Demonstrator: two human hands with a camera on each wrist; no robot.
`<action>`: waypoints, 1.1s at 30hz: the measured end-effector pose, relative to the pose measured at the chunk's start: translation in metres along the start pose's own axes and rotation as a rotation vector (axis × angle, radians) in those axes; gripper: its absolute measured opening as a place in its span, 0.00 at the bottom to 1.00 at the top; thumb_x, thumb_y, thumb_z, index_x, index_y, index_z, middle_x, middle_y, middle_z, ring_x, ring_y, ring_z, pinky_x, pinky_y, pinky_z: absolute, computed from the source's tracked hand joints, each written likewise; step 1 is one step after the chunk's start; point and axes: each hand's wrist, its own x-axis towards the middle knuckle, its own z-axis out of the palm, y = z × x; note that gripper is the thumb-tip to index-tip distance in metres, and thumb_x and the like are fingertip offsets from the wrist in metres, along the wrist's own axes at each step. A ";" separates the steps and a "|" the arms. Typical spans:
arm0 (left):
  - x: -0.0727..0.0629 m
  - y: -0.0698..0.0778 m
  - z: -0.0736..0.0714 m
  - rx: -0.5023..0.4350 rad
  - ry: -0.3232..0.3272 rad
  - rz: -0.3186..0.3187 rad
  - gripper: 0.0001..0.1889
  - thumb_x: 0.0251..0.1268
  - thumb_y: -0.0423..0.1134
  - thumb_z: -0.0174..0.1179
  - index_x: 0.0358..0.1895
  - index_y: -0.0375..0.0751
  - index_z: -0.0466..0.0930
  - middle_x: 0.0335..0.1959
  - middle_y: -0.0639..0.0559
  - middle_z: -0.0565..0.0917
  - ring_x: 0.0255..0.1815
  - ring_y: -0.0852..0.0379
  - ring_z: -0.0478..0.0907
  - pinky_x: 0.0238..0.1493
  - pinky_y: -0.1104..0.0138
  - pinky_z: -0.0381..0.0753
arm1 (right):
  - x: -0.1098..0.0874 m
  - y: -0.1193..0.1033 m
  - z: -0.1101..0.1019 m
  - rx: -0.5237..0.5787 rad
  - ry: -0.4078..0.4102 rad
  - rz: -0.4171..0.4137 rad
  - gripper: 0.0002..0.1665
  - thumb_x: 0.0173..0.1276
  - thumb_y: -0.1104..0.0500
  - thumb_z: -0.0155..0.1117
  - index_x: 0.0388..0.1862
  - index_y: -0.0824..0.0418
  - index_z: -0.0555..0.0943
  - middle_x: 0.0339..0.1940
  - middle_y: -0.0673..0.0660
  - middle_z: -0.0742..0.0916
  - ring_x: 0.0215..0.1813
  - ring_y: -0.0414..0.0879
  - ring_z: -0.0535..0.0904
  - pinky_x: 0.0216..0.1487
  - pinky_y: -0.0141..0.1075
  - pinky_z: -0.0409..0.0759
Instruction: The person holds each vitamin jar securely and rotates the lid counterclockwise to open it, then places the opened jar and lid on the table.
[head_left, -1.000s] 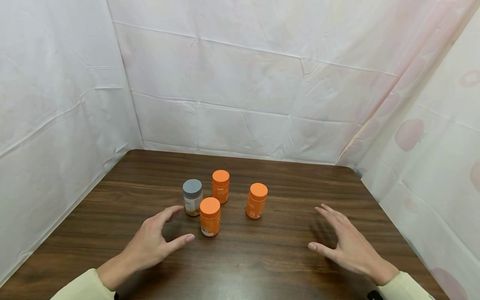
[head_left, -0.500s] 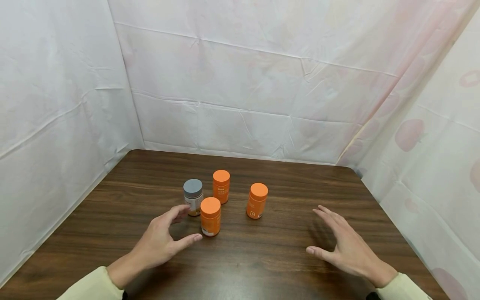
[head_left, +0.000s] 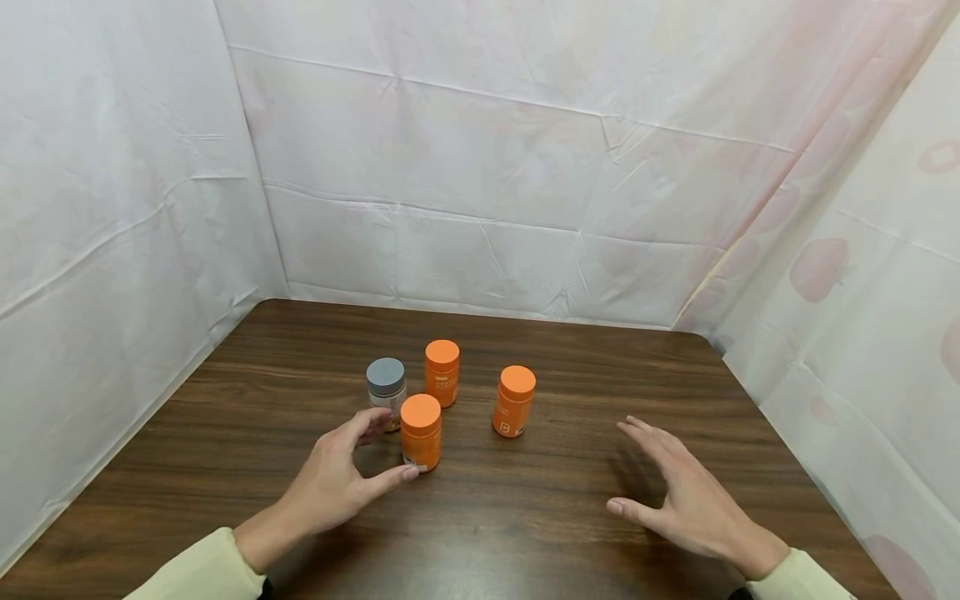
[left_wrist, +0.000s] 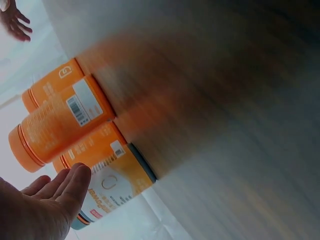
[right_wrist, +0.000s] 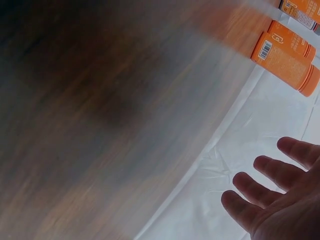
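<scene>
My left hand point(head_left: 341, 475) reaches toward the front orange pill bottle point(head_left: 422, 437), thumb and fingers spread around its left side. Its thumb tip is at the bottle's base; I cannot tell whether it touches. In the head view the fingers partly cover a white-and-orange bottle with a grey cap point(head_left: 386, 377). The left wrist view shows these fingers point(left_wrist: 70, 187) straight, in front of the grey-capped bottle's label point(left_wrist: 112, 185). Further right, my right hand point(head_left: 686, 500) hovers over the table with fingers apart, holding nothing. All the bottles stand upright.
Behind the front bottle stands another orange bottle point(head_left: 442, 379). A third orange bottle point(head_left: 514, 404) is off to the right, between the hands. The dark wooden table point(head_left: 555, 500) is bordered by white cloth walls point(head_left: 480, 167) at the back and both sides.
My left hand has moved right and slightly forward, closer to the front orange bottle. The right hand has drifted slightly left. The bottles have stayed in place.
</scene>
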 end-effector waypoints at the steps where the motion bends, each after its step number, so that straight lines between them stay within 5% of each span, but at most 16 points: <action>1: 0.000 0.001 0.001 -0.005 0.001 -0.001 0.40 0.53 0.55 0.79 0.64 0.36 0.75 0.56 0.48 0.84 0.56 0.47 0.83 0.52 0.54 0.83 | 0.000 -0.001 0.000 0.001 -0.001 -0.007 0.57 0.57 0.34 0.78 0.81 0.43 0.61 0.80 0.53 0.67 0.76 0.57 0.65 0.61 0.64 0.72; 33: 0.013 0.009 0.016 -0.059 -0.029 -0.127 0.45 0.50 0.54 0.81 0.68 0.39 0.71 0.57 0.49 0.84 0.55 0.50 0.82 0.56 0.50 0.81 | -0.002 -0.022 0.003 -0.021 -0.021 -0.097 0.53 0.60 0.36 0.76 0.81 0.41 0.61 0.79 0.51 0.68 0.77 0.62 0.63 0.62 0.68 0.68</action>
